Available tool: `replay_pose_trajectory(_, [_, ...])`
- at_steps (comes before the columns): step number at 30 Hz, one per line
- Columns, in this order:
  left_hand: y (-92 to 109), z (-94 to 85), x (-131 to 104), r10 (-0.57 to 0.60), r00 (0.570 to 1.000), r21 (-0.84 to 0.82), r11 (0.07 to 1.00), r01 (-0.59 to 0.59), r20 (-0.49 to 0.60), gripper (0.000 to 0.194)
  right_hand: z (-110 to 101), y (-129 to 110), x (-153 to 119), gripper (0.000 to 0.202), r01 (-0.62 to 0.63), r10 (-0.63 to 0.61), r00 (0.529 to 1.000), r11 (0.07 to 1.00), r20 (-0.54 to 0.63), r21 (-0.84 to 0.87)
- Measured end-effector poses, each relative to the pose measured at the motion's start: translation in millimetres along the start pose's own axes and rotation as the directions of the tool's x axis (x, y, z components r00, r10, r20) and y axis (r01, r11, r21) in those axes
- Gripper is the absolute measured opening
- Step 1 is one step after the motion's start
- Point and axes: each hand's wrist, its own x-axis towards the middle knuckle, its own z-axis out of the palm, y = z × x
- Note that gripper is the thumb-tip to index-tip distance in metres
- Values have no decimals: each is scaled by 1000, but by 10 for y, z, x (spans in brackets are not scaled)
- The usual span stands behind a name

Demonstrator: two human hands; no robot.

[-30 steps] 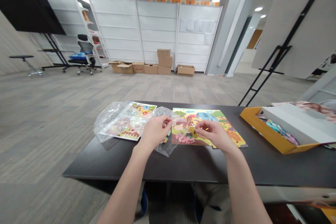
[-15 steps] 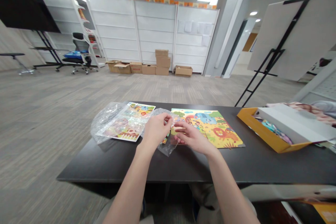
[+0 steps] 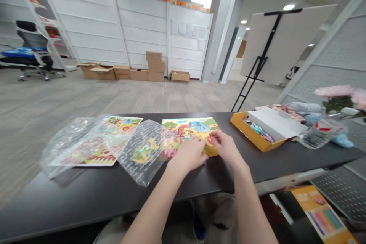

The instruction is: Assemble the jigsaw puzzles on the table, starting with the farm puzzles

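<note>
Clear plastic bag (image 3: 143, 173) lies partly over the bright board (image 3: 197, 126) on the table (image 3: 286, 160). Left hand (image 3: 189, 154) and right hand (image 3: 226, 146) curl at the board; I can't tell if they grip. Bumping the bag could spill its pieces (image 3: 145, 150).

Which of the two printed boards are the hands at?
The right board: the left hand and right hand are over it; the left board lies apart from them, largely overlaid by clear plastic.

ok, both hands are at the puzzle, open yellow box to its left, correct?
No: the open yellow box is to the right of the puzzle, per the head view. Left hand and right hand are at the puzzle.
</note>
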Motion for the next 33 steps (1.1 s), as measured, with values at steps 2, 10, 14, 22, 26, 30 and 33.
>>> replay_pose_trajectory(2, [21,147,82,-14,1000,59,998,13,20,31,-22,35,-31,14,-6,6,1000,1000,18,2])
replay_pose_trajectory(10, [-5,170,106,51,998,110,992,-56,43,24,-120,28,-52,14,-39,40,999,996,15,-81])
replay_pose_trajectory(14, [-7,204,55,64,998,101,993,-66,26,30,-168,-36,-72,15,-41,47,997,994,57,-104])
replay_pose_trajectory(22, [-117,320,58,43,999,-42,998,-43,-4,37,-270,278,-95,17,-84,93,996,942,11,-324])
replay_pose_trajectory(26, [-118,332,50,52,998,-94,994,-54,-24,54,-338,520,-97,29,-267,246,963,828,-108,-493])
replay_pose_trajectory(30, [-103,326,53,48,998,-128,990,-54,-51,58,-369,568,-109,39,-283,283,956,810,-79,-513])
replay_pose_trajectory(33, [-105,316,40,46,996,-151,987,-58,-81,58,-371,546,-113,41,-261,260,963,834,-70,-487])
